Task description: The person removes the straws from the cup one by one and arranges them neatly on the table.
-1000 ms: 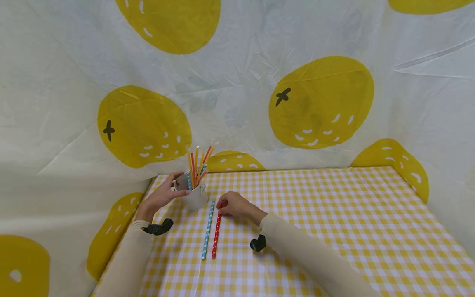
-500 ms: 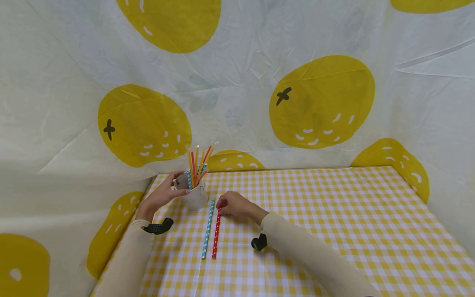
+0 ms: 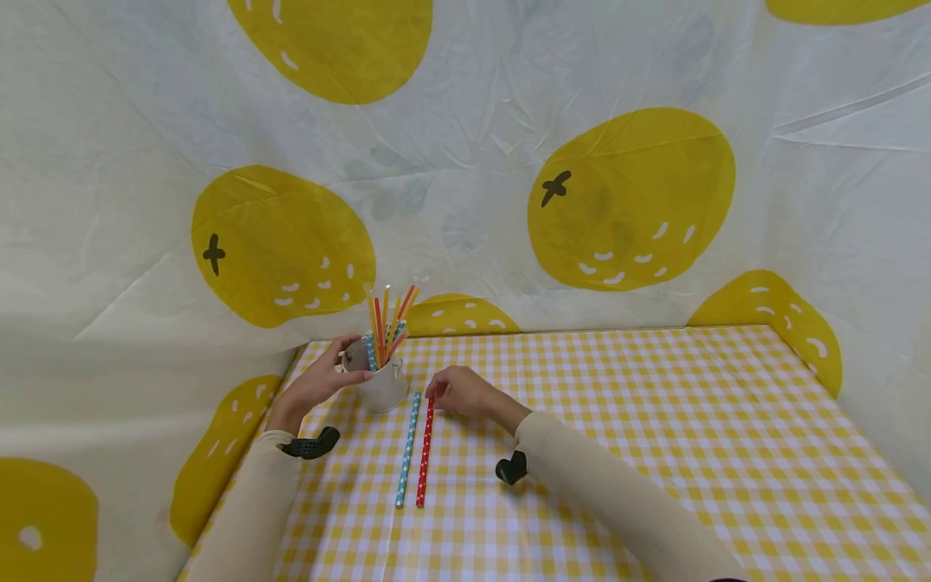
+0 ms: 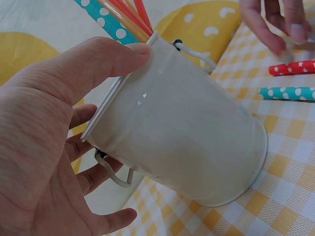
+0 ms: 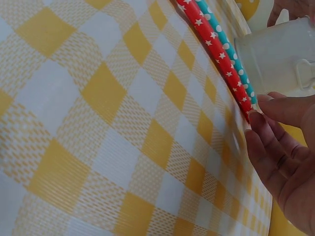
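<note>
A white metal bucket [image 3: 383, 389] stands on the table with several straws [image 3: 380, 323] leaning in it. My left hand [image 3: 320, 386] holds the bucket near its rim; the left wrist view shows the thumb across the rim and the other fingers at the far side. Right of the bucket lie two paper straws, roughly parallel: a teal one with white dots [image 3: 408, 453] and a red one with white stars [image 5: 216, 54]. At the far end of the red straw is my right hand [image 3: 465, 392], its loosely bent fingertips [image 4: 278, 45] just off the straw.
A yellow-and-white checked cloth [image 3: 618, 420] covers the table. Behind and to the left hangs a pale curtain [image 3: 451, 218] printed with yellow fruit. Small wire handle loops [image 4: 114, 172] stick out from the bucket's sides.
My right hand has moved slightly up and away from the red straw's end, uncovering more of it. The left hand and the bucket stay in place.
</note>
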Demonstrator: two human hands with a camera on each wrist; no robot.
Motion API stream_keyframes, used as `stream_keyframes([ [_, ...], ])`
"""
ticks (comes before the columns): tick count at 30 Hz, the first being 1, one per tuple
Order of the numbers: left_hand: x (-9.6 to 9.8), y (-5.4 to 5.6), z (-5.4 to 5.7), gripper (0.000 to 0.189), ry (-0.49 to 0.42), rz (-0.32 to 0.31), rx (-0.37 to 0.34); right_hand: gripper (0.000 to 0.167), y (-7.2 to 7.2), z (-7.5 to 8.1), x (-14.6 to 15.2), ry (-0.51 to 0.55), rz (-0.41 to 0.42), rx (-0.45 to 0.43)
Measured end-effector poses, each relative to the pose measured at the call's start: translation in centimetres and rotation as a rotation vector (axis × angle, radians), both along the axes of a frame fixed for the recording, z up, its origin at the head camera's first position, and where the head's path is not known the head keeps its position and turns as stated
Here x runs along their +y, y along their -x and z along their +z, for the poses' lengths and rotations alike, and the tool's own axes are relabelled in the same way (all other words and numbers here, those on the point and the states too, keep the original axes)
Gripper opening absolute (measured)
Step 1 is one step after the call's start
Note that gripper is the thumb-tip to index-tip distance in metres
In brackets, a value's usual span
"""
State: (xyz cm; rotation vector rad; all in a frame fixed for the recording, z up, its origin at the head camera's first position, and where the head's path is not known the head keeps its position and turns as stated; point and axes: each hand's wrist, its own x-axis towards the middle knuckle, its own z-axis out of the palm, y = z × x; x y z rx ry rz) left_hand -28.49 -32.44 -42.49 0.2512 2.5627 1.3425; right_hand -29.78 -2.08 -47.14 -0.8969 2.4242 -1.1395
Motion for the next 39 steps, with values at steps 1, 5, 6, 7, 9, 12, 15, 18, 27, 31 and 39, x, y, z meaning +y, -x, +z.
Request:
stream_keyframes([
  [1,0.0,0.0,0.0,0.089,-0.002,0.002,-0.002,0.017,0.1,0.1,0.0,0.007,-0.007,0.004],
  [5,0.1,0.1,0.0,0.09,-0.005,0.007,-0.007,0.016,0.5,0.3,-0.2,0.045,-0.029,0.035],
  [6,0.1,0.1,0.0,0.09,-0.007,0.008,-0.008,0.016,0.5,0.4,-0.2,0.056,-0.035,0.041],
  [7,0.1,0.1,-0.1,0.09,-0.01,0.009,-0.01,0.016,0.6,0.4,-0.3,0.071,-0.04,0.041],
  [9,0.1,0.0,-0.1,0.091,-0.015,0.008,-0.009,0.016,0.6,0.6,-0.4,0.094,-0.051,0.047],
  [12,0.0,0.0,-0.2,0.091,-0.019,0.006,-0.005,0.017,0.7,1.0,-0.6,0.121,-0.071,0.045],
  [15,0.0,0.0,-0.2,0.091,-0.017,0.001,0.005,0.016,0.7,1.6,-0.7,0.155,-0.097,0.046],
  [18,0.0,0.0,-0.2,0.09,-0.014,0.002,0.008,0.014,0.7,2.2,-0.8,0.201,-0.127,0.053],
  [27,0.1,0.2,-0.3,0.088,-0.011,0.001,0.004,0.019,1.1,3.3,-1.6,0.297,-0.201,0.058],
  [31,0.3,0.0,0.1,0.087,-0.015,-0.007,0.006,0.023,1.2,3.8,-1.9,0.329,-0.231,0.062],
  [39,-0.1,0.2,-0.5,0.088,-0.019,-0.001,0.008,0.027,1.2,4.4,-2.4,0.379,-0.28,0.052],
])
